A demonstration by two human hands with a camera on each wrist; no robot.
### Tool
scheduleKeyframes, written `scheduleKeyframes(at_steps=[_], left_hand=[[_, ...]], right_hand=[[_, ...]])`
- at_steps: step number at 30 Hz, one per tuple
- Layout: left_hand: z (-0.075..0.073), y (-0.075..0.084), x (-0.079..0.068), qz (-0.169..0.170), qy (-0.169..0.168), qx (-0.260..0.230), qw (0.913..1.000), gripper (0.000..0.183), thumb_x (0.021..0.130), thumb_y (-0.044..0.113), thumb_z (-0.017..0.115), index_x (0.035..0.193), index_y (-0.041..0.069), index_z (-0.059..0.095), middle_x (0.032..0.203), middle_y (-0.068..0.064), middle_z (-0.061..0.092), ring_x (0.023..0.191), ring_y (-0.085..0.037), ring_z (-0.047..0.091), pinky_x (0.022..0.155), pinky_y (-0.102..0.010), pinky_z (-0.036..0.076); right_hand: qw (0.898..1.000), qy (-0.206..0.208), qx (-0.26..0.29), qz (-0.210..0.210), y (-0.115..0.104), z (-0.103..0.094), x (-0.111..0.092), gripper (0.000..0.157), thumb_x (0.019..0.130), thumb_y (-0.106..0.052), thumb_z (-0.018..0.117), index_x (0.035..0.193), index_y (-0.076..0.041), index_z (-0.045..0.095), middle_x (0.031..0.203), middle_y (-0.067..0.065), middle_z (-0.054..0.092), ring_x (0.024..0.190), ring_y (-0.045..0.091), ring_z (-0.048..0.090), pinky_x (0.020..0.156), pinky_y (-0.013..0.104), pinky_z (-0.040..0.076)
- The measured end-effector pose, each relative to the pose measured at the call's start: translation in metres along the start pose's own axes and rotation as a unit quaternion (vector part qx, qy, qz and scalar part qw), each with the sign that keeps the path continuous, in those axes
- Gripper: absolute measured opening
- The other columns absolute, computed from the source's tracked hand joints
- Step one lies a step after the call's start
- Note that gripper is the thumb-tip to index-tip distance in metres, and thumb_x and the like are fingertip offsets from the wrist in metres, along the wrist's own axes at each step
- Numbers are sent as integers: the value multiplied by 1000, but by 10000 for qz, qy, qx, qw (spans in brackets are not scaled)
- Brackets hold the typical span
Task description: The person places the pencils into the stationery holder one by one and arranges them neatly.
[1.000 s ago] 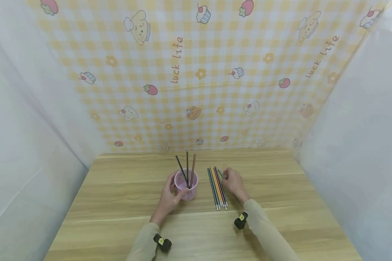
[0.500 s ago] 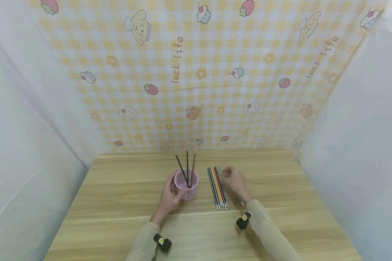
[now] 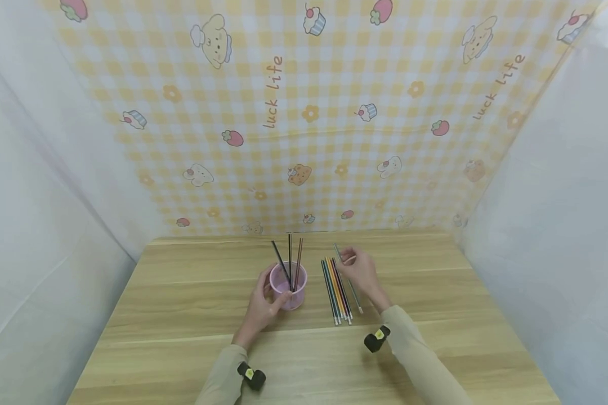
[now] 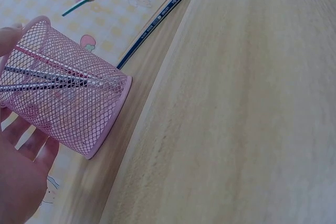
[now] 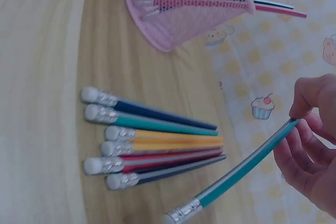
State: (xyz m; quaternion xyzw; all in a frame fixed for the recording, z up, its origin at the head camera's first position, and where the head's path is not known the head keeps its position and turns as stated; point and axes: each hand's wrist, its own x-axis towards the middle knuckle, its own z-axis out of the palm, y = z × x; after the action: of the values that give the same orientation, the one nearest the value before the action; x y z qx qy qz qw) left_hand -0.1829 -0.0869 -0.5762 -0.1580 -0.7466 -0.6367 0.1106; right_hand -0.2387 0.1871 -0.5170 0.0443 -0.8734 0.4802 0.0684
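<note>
Pencil (image 5: 244, 166), slim and teal, pinched by right hand (image 3: 360, 273), should clear coloured pencils (image 5: 173, 138) beside that hand; left hand (image 3: 260, 307) grips pink mesh cup (image 4: 79, 114).

Cup (image 4: 65, 98): pink mesh. Pencils inside (image 5: 283, 12): two dark, one red. Held pencil (image 5: 247, 162): teal, silver ferrule (image 5: 185, 212). Row of pencils (image 5: 168, 138): navy, teal, yellow, yellow, red, dark; ferrules (image 5: 109, 115) silver, erasers (image 5: 93, 166) white. Bench (image 3: 182, 315): light-brown wood grain. Cloth (image 3: 334, 146): yellow-and-white check, printed with pink strawberries (image 3: 234, 138), blue-striped cupcakes (image 3: 315, 23). Sleeves (image 3: 425, 360): beige. Wrist cameras (image 3: 256, 381): black.

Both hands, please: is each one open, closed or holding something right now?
Left hand: holding the pink mesh cup.
Right hand: pinching a green pencil.
</note>
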Motion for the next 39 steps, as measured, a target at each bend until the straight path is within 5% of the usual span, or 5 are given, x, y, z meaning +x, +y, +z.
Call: scheduleKeyframes(at_steps=[10,19,28,39], left_hand=[[-1,31,-2,28,-34,-141,9999,75,84,-2,76,147,-13,36,139,-39,50,124,-60,50,104,-73,43],[0,3,-1,15,40,-15,10000,77,84,0,78,150,-1,38,141,-30,53,126,-51,54,107,-67,45],[-2,1,-1,-167,-129,123,9997,78,88,12,79,153,4,36,146,-25,51,130,-46,53,110,-62,45],[0,8,-1,-192,-11,-21,9998,79,85,1,78,152,-4,36,144,-32,50,130,-53,50,110,-70,40]], right_hand=[[9990,-8,365,-260,-37,-3,8,30,80,-11,75,108,-4,66,98,12,69,82,21,67,67,26,60],[9932,-263,795,-811,-76,-8,10,28,81,-1,67,109,-3,60,100,15,66,82,23,66,66,24,58],[9836,-215,1257,-1278,-104,-4,12,29,81,9,64,109,4,57,102,21,63,88,30,65,73,18,57],[9750,7,1586,-1555,-124,8,15,30,82,15,62,109,10,53,104,21,59,93,25,61,80,22,59]])
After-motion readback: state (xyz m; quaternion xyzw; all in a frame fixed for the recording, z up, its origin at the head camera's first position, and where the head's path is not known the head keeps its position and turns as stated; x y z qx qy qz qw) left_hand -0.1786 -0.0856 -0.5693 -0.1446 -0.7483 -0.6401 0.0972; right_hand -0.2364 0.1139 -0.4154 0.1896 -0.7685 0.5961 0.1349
